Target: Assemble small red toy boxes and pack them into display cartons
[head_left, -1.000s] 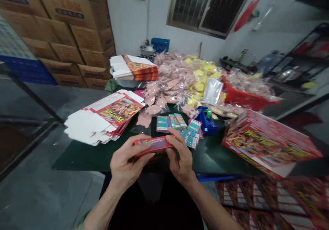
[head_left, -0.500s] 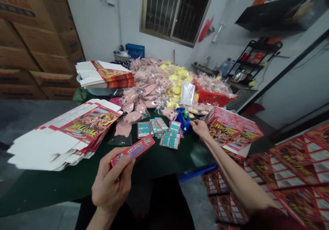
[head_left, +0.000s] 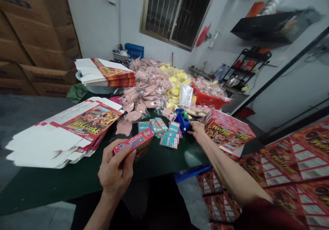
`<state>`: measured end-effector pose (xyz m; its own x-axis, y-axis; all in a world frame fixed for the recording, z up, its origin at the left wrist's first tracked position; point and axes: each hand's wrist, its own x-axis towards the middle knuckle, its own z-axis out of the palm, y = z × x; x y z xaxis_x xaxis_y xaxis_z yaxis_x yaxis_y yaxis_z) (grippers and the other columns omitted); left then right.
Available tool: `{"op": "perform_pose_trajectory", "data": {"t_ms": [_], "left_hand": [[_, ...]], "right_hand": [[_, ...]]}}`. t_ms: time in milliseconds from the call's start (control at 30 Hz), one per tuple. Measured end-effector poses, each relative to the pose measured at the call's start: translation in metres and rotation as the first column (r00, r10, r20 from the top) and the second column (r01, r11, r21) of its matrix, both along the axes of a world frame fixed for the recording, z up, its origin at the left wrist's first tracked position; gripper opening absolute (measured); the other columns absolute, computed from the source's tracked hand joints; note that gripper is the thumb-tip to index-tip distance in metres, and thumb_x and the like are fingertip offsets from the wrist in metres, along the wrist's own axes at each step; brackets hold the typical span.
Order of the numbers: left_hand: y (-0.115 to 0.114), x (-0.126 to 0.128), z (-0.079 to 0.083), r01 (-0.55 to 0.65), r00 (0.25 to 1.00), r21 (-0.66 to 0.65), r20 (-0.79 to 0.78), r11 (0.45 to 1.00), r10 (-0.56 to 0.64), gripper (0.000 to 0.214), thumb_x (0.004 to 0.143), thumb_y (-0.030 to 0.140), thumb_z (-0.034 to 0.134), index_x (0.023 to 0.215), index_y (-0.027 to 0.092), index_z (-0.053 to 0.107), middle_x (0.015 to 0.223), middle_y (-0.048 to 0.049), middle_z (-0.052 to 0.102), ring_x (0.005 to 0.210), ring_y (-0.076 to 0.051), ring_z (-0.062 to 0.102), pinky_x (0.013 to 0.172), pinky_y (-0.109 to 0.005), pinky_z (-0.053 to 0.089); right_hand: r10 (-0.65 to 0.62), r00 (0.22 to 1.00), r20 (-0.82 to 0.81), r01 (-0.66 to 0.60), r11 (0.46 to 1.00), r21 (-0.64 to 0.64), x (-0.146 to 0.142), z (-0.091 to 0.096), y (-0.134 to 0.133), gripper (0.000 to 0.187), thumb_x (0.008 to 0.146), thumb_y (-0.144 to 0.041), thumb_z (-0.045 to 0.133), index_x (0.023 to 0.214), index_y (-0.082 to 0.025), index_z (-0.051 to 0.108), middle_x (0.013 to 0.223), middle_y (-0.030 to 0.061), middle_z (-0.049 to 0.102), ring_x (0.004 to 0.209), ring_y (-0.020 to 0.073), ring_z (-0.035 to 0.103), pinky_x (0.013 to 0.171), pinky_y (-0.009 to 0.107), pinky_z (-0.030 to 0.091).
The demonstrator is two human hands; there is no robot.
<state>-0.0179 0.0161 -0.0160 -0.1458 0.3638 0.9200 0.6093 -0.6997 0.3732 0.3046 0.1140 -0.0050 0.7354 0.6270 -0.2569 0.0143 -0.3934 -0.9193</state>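
On our dark green table (head_left: 61, 185), flat red cartons (head_left: 84, 127) lie stacked to the left. Our left hand (head_left: 114, 168) stays closed around a small red box (head_left: 133, 144), now turned slightly. Our half-open right hand (head_left: 197, 129) rests against a blue tape dispenser (head_left: 182, 121).

One small red box (head_left: 133, 144) is being held in the left hand (head_left: 114, 168), and one blue tape dispenser (head_left: 182, 121) is being touched by the right hand (head_left: 197, 130). Three stacks of printed flat cartons (head_left: 77, 130) are being kept on one green-topped table (head_left: 51, 185), about six teal cards (head_left: 168, 141) are being shown beside the dispenser, and one red basket (head_left: 208, 100) is being seen behind them
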Motion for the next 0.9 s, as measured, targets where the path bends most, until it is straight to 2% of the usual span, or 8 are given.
{"op": "perform_pose_trajectory", "data": {"t_ms": [133, 333, 467, 567, 667, 733, 833, 900], "left_hand": [[0.0, -0.001, 0.002, 0.013, 1.0, 0.007, 0.007, 1.0, -0.013, 0.034, 0.067, 0.003, 0.07, 0.097, 0.017, 0.059, 0.101, -0.0082, 0.062, 0.088, -0.016, 0.062, 0.076, -0.028, 0.05], [0.001, 0.0, 0.0, 0.012, 1.0, -0.017, 0.023, 1.0, -0.011, 0.037, 0.066, 0.004, 0.07, 0.098, 0.018, 0.06, 0.103, -0.0085, 0.063, 0.088, -0.018, 0.063, 0.077, -0.032, 0.051], [0.001, -0.001, 0.0, 0.013, 0.999, -0.008, 0.04, 1.0, -0.012, 0.037, 0.063, 0.003, 0.072, 0.096, 0.017, 0.062, 0.101, -0.0085, 0.065, 0.086, -0.018, 0.064, 0.077, -0.032, 0.051], [0.0, -0.002, 0.003, 0.029, 0.997, -0.047, 0.073, 0.998, -0.025, 0.035, 0.063, 0.003, 0.073, 0.093, 0.017, 0.063, 0.099, -0.0075, 0.066, 0.084, -0.018, 0.064, 0.076, -0.032, 0.051], [-0.002, -0.002, 0.005, 0.06, 0.992, -0.099, 0.115, 0.993, -0.049, 0.03, 0.065, 0.004, 0.071, 0.091, 0.018, 0.063, 0.097, -0.0057, 0.066, 0.083, -0.016, 0.063, 0.076, -0.031, 0.05], [-0.004, -0.002, 0.007, 0.097, 0.987, -0.117, 0.137, 0.988, -0.081, 0.027, 0.067, 0.005, 0.069, 0.089, 0.018, 0.062, 0.096, -0.0043, 0.065, 0.082, -0.015, 0.063, 0.075, -0.03, 0.05], [-0.005, -0.003, 0.009, 0.133, 0.983, -0.151, 0.149, 0.98, -0.111, 0.026, 0.071, 0.006, 0.066, 0.093, 0.018, 0.06, 0.093, -0.0036, 0.064, 0.083, -0.015, 0.061, 0.076, -0.031, 0.05], [-0.005, -0.002, 0.01, 0.152, 0.979, -0.158, 0.163, 0.976, -0.126, 0.029, 0.072, 0.005, 0.065, 0.097, 0.018, 0.059, 0.092, -0.0036, 0.063, 0.084, -0.015, 0.06, 0.077, -0.031, 0.05]], "right_hand": [[-0.079, 0.996, -0.05, 0.084, 0.99, 0.113, -0.006, -0.008, -0.004, 0.031, 0.088, -0.032, 0.054, 0.115, -0.015, 0.053, 0.114, 0.0078, 0.056, 0.096, 0.019, 0.058, 0.08, 0.039, 0.051], [-0.11, 0.988, -0.104, 0.132, 0.962, 0.237, -0.003, -0.021, -0.021, 0.029, 0.089, -0.031, 0.053, 0.113, -0.015, 0.054, 0.112, 0.0073, 0.057, 0.094, 0.018, 0.059, 0.078, 0.037, 0.052], [-0.098, 0.989, -0.112, 0.121, 0.968, 0.22, -0.009, -0.04, -0.025, 0.029, 0.089, -0.031, 0.053, 0.113, -0.015, 0.054, 0.111, 0.0072, 0.058, 0.093, 0.0177, 0.059, 0.078, 0.037, 0.052], [-0.082, 0.993, -0.088, 0.096, 0.98, 0.175, -0.012, -0.046, -0.023, 0.03, 0.089, -0.032, 0.053, 0.113, -0.015, 0.054, 0.111, 0.0071, 0.057, 0.093, 0.0182, 0.059, 0.078, 0.038, 0.052], [-0.036, 0.999, -0.032, 0.041, 0.984, 0.173, -0.017, -0.041, -0.031, 0.028, 0.089, -0.032, 0.053, 0.11, -0.014, 0.055, 0.108, 0.0061, 0.058, 0.09, 0.0172, 0.06, 0.076, 0.036, 0.052], [0.013, 1.0, 0.008, -0.014, 0.978, 0.208, -0.029, -0.032, -0.047, 0.024, 0.087, -0.033, 0.055, 0.1, -0.013, 0.059, 0.095, 0.0037, 0.061, 0.079, 0.0142, 0.06, 0.067, 0.03, 0.051], [0.134, 0.99, 0.049, -0.142, 0.946, 0.292, -0.064, -0.011, -0.081, 0.021, 0.079, -0.034, 0.061, 0.071, -0.014, 0.059, 0.062, -0.0022, 0.057, 0.054, 0.0102, 0.052, 0.048, 0.021, 0.042], [0.278, 0.959, 0.057, -0.28, 0.892, 0.354, -0.099, 0.007, -0.105, 0.022, 0.075, -0.035, 0.063, 0.064, -0.016, 0.058, 0.053, -0.0044, 0.053, 0.047, 0.0082, 0.047, 0.046, 0.02, 0.039]]}}
